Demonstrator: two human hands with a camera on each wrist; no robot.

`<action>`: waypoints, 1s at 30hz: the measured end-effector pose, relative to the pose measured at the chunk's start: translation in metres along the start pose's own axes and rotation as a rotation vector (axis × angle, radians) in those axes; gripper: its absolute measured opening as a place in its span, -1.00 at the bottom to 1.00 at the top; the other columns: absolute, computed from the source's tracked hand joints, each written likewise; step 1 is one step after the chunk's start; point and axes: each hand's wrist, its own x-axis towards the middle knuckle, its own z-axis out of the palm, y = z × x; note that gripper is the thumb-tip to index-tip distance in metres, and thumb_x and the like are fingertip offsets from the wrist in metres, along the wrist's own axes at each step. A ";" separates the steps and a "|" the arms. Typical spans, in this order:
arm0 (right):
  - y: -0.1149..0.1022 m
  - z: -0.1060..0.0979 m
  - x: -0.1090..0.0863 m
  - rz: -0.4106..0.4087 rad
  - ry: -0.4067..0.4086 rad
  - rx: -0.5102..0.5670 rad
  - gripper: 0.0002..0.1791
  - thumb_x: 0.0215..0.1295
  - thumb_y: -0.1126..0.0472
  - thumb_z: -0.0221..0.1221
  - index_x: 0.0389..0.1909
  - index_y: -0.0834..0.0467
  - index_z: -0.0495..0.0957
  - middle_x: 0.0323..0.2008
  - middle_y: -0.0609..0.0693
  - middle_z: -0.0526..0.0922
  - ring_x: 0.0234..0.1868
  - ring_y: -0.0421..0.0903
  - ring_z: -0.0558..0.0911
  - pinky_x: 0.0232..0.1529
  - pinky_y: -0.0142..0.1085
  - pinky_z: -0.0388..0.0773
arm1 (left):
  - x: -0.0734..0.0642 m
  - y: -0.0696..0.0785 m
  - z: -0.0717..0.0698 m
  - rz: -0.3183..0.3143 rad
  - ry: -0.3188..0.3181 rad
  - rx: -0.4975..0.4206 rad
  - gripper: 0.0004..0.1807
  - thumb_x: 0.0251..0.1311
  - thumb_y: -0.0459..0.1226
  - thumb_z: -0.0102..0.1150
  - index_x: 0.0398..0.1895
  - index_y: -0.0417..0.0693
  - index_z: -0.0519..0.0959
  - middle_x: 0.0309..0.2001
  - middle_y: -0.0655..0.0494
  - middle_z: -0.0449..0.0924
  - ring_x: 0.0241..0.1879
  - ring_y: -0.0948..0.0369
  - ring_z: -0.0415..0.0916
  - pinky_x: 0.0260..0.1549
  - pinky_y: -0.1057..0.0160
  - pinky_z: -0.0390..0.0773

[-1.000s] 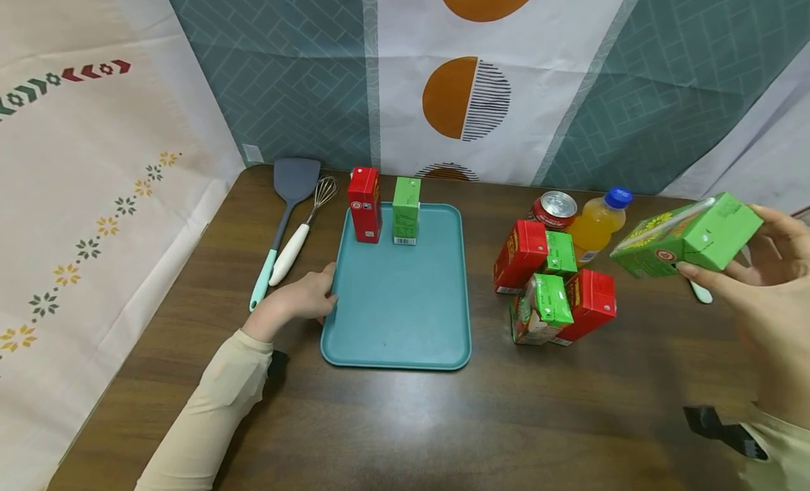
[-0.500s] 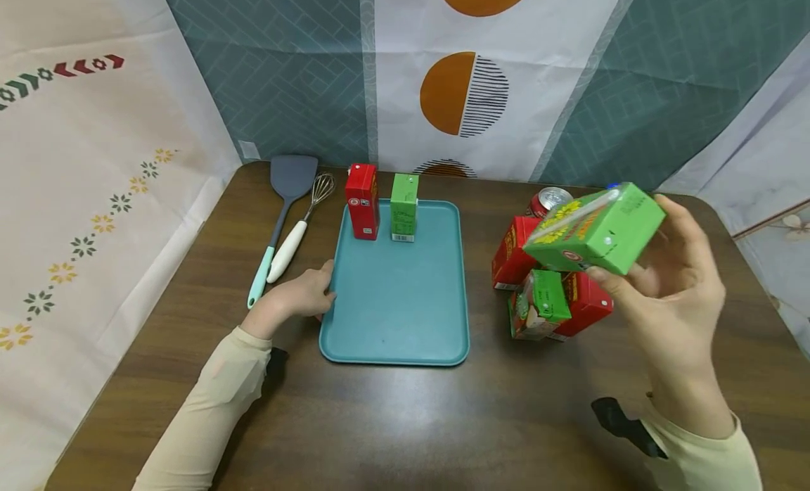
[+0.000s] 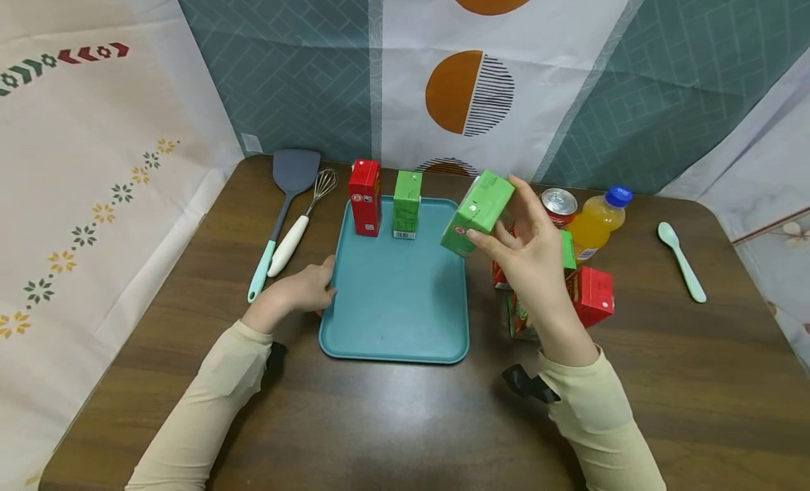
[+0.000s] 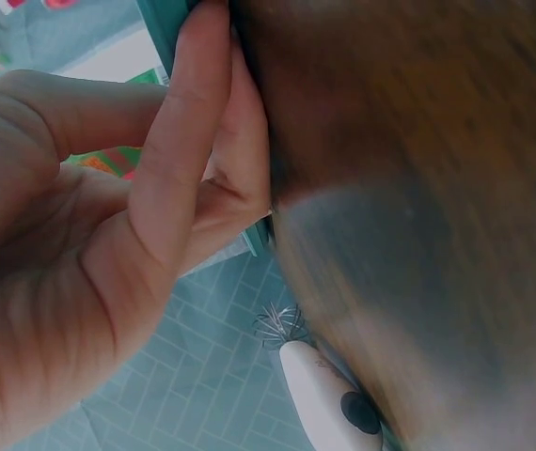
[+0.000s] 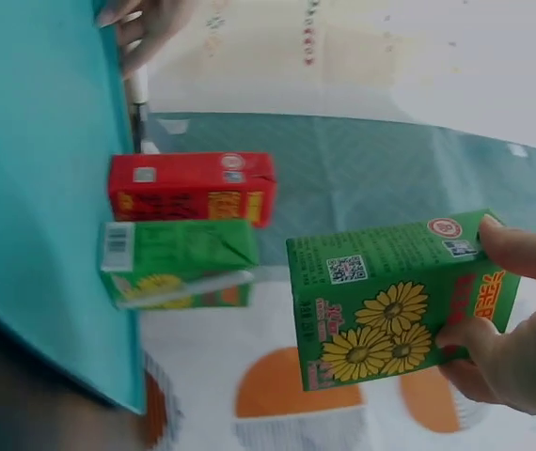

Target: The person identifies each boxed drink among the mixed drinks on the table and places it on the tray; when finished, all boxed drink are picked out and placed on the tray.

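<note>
My right hand (image 3: 531,245) pinches a green drink carton (image 3: 477,211) between thumb and fingers, tilted and raised over the right side of the teal tray (image 3: 392,315). Yellow flowers cover the side of that carton (image 5: 390,310) in the right wrist view. On the far end of the tray stand a red drink carton (image 3: 365,199) and another green carton (image 3: 406,206), side by side and upright. At the tray's left edge my left hand (image 3: 304,288) grips the rim; the left wrist view shows its fingers (image 4: 188,132) against that edge.
Right of the tray, partly behind my right arm, cluster red cartons (image 3: 593,294), green cartons, a soda can (image 3: 558,204) and an orange drink bottle (image 3: 598,224). A pale spoon (image 3: 682,262) lies farther right. A spatula (image 3: 287,195) and whisk (image 3: 297,234) lie left of the tray.
My right hand has carried the green carton leftward from the table's right side, past the cluster, to above the tray. My left hand has stayed at the tray's edge.
</note>
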 end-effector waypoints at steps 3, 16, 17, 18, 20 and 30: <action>0.016 0.010 0.012 0.051 0.007 -0.043 -0.18 0.04 0.54 0.25 0.35 0.19 0.16 0.31 0.05 0.29 0.33 -0.13 0.28 0.16 -0.23 0.34 | 0.001 0.001 0.000 0.002 0.005 0.000 -0.23 0.34 -0.39 -0.18 0.36 -0.53 -0.40 -0.60 -0.05 0.50 -0.58 0.20 0.57 -0.49 0.28 0.47; 0.068 0.034 0.042 0.313 -0.005 -0.162 -0.05 0.06 0.44 0.29 0.43 0.11 0.01 0.41 0.02 0.09 0.42 -0.21 0.08 0.27 -0.31 0.22 | 0.000 0.001 0.002 -0.022 0.005 -0.011 -0.23 0.35 -0.39 -0.18 0.36 -0.51 -0.41 -0.63 -0.05 0.51 -0.62 0.18 0.54 -0.60 0.30 0.40; 0.070 0.035 0.043 0.326 -0.008 -0.171 -0.05 0.06 0.43 0.30 0.43 0.10 0.01 0.42 0.02 0.07 0.42 -0.20 0.06 0.27 -0.31 0.21 | 0.000 0.001 0.002 -0.021 0.006 -0.013 -0.23 0.35 -0.40 -0.18 0.36 -0.51 -0.41 -0.62 -0.05 0.51 -0.62 0.18 0.54 -0.60 0.30 0.40; 0.072 0.036 0.044 0.341 -0.012 -0.185 -0.04 0.06 0.42 0.30 0.43 0.09 0.00 0.43 0.02 0.06 0.43 -0.21 0.04 0.27 -0.31 0.20 | 0.000 0.001 0.003 -0.021 0.006 -0.014 -0.23 0.35 -0.40 -0.18 0.36 -0.51 -0.41 -0.62 -0.05 0.51 -0.62 0.18 0.54 -0.60 0.30 0.40; 0.076 0.037 0.045 0.369 -0.027 -0.226 -0.03 0.06 0.40 0.30 0.44 0.07 -0.03 0.44 0.02 0.01 0.43 -0.19 0.02 0.28 -0.30 0.19 | 0.001 0.001 0.003 -0.013 0.006 -0.019 -0.23 0.34 -0.40 -0.18 0.36 -0.52 -0.40 -0.62 -0.06 0.51 -0.62 0.19 0.54 -0.59 0.30 0.42; 0.076 0.033 0.047 0.377 -0.163 -0.677 -0.04 0.25 0.30 0.17 0.47 0.19 -0.28 0.16 0.34 0.38 0.10 0.12 0.43 0.06 -0.07 0.41 | 0.001 0.002 0.002 -0.017 0.009 -0.011 -0.23 0.33 -0.41 -0.17 0.35 -0.54 -0.40 -0.58 -0.05 0.53 -0.61 0.20 0.56 -0.55 0.30 0.46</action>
